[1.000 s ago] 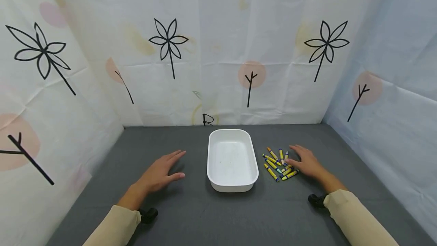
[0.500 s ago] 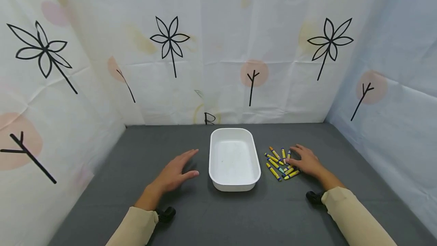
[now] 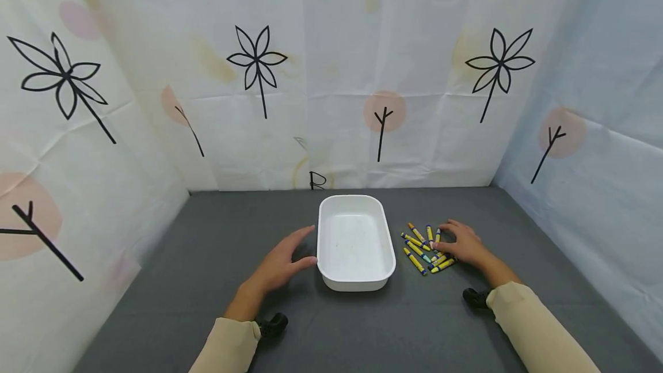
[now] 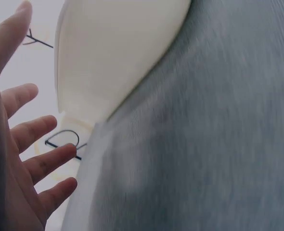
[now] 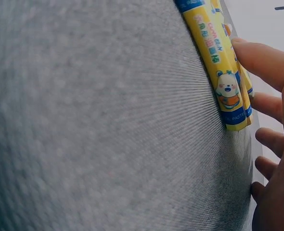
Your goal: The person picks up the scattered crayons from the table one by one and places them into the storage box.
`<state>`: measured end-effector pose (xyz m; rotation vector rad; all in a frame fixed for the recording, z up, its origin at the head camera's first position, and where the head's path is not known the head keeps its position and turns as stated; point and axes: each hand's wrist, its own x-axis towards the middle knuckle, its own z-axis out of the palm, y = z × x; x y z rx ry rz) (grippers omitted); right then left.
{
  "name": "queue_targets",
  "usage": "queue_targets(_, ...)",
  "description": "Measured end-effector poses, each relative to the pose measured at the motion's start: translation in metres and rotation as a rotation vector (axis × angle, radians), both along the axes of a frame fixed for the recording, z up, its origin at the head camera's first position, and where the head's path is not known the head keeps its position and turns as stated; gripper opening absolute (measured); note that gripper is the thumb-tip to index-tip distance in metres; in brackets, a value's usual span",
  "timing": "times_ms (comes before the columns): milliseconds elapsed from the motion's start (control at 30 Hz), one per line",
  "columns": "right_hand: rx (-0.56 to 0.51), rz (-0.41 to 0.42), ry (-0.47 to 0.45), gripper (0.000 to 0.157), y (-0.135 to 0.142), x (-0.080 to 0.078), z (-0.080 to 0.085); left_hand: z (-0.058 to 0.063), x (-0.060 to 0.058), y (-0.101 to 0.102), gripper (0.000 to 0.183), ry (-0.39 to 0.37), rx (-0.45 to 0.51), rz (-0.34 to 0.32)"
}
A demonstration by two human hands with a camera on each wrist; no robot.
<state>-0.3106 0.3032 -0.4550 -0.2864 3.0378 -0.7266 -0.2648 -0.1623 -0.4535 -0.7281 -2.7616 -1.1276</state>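
A white rectangular tray (image 3: 356, 281) stands on the dark grey table, with nothing inside. Close to its left wall is my left hand (image 3: 279, 263), fingers spread and thumb apart; the left wrist view shows a gap between the fingers and the tray wall (image 4: 108, 48). To the right of the tray lie several oil pastels (image 3: 415, 261) in yellow and blue wrappers, loosely heaped. My right hand (image 3: 465, 246) is at their right side, thumb and fingers apart around the nearest ones. In the right wrist view, the thumb tip is beside a yellow oil pastel (image 5: 214, 62); contact is unclear.
The grey table (image 3: 342, 332) extends around the tray on all sides. White cloth walls with flower and twig drawings enclose it at the back (image 3: 331, 131), left and right. Dark wrist straps show at both sleeves.
My left hand has moved right, from well away from the tray to beside its left wall. The right hand has edged slightly in among the oil pastels, which stay in place.
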Motion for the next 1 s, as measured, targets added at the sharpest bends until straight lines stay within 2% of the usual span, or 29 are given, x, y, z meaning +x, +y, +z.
queue_targets(300, -0.063, 0.010, 0.092, 0.067, 0.000, 0.003, 0.000, 0.001, -0.001, 0.014, 0.069, -0.035, 0.058, -0.013)
queue_targets(533, -0.124, 0.015, 0.161, 0.060, -0.004, 0.008, 0.001, -0.006, -0.002, 0.016, 0.069, -0.059, 0.092, -0.005)
queue_targets(733, -0.177, -0.009, 0.190, 0.044, -0.007, 0.013, 0.002, -0.007, -0.001, 0.018, 0.069, -0.060, 0.125, -0.007)
queue_targets(1000, -0.228, -0.017, 0.198, 0.040, -0.014, 0.015, 0.006, -0.010, 0.000, 0.017, 0.070, -0.055, 0.161, -0.018)
